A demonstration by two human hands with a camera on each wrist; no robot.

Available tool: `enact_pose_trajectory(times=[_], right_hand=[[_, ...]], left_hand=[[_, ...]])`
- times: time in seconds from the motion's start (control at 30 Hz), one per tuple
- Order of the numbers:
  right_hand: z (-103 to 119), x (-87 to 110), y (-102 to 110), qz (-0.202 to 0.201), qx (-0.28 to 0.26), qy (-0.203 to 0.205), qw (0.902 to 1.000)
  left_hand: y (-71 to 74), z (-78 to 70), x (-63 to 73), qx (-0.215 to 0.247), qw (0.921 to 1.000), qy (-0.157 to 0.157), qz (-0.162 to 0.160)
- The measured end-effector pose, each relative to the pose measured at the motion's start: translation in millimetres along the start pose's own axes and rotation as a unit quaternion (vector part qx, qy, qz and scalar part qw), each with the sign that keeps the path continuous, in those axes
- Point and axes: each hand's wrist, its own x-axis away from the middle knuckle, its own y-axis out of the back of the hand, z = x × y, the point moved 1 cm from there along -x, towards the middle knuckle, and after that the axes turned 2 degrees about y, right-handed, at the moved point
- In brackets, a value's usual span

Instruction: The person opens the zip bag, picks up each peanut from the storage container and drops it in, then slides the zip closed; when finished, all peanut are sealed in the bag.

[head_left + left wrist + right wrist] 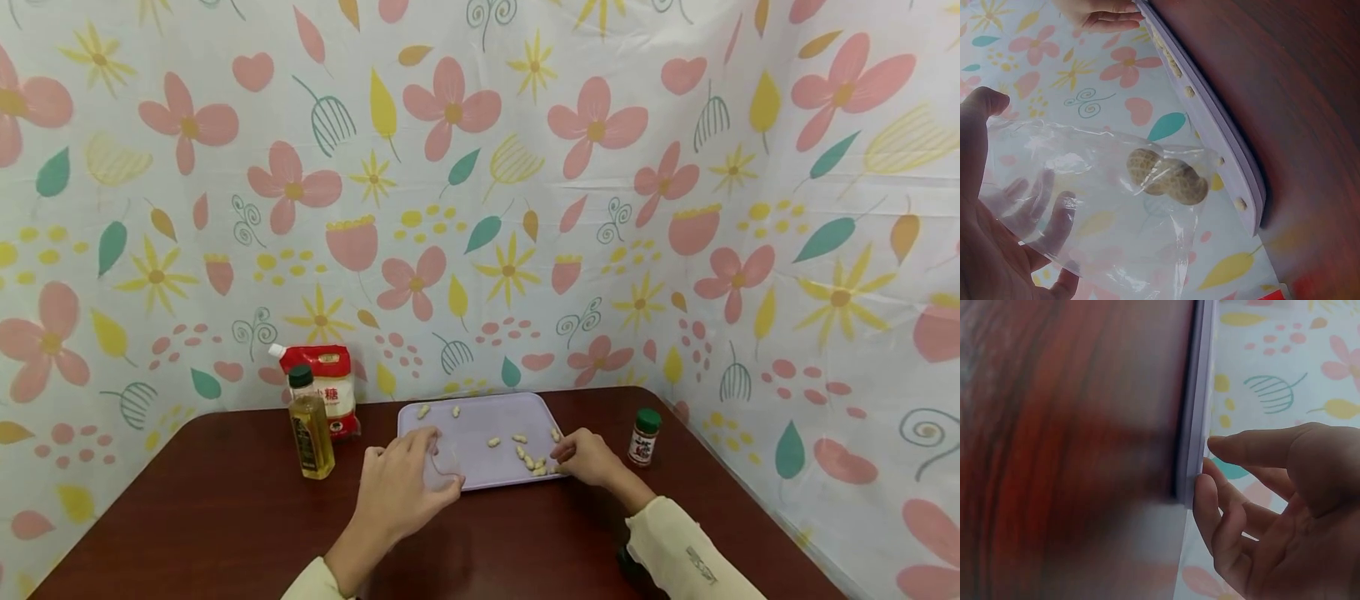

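From here I see a person's left hand [401, 487] just over the left part of a pale purple tray [483, 421], thumb and fingers spread apart, holding a clear plastic bag [1104, 156]. A single peanut [1166, 177] shows inside the bag, towards the end away from the palm. The right hand [588, 458] is at the tray's near right corner, fingers bent with the tips close together at the rim; I can't tell whether they pinch anything. Beside those fingertips lies a loose cluster of peanuts [528, 461] on the tray, with a few more scattered towards its middle and two near the far left edge. The tray sits on a dark reddish tabletop [180, 508]. Left of it stand an oil bottle [313, 442] and a red and white sugar pouch [339, 396]; right of it, a green-lidded jar [643, 442]. Flowered cloth [480, 192] hangs behind.
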Motion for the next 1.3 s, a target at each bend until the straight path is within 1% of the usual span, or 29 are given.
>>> enact_pose_trajectory(times=[0.1,0.2,0.27,0.43,0.6,0.73,0.83,1.03,1.13,1.3], right_hand=[[-2,-1.4,1,0.011,-0.004,0.007,0.9999],[-5,-2.0,2,0.017,-0.008,0.002,0.9998],[-7,-3.0,0,0.018,-0.011,-0.008,0.9998],[-9,-6.6,-3,0.028,-0.014,-0.009,0.9995],[-9,-10.3,0,0.058,0.002,0.008,0.9983],[-12,-12.0,0,0.088,0.019,0.017,0.9958],[-14,-12.8,-1,0.098,0.025,0.023,0.9946],[-15,-12.4,-2,0.097,0.040,0.040,0.9937],[-14,-11.7,-2,0.092,0.038,0.044,0.9940],[-7,-10.3,1,0.069,0.033,0.057,0.9954]], left_hand=[[0.5,-0.3,-1.2,0.004,1.0000,-0.001,0.006],[1.0,-1.4,-1.5,0.006,0.9999,0.000,0.016],[1.5,-2.0,-0.9,0.005,0.9997,0.004,0.022],[3.1,-2.1,1.4,-0.001,0.9996,0.011,0.025],[3.6,-2.1,1.2,-0.001,0.9996,0.011,0.025],[2.6,-2.2,1.4,0.002,0.9993,0.013,0.035],[2.1,-2.5,1.4,0.002,0.9991,0.013,0.040],[2.3,-2.4,1.7,-0.002,0.9991,0.015,0.041],[3.0,-2.1,1.7,-0.004,0.9989,0.018,0.043],[4.6,-2.3,0.7,-0.003,0.9984,0.023,0.052]])
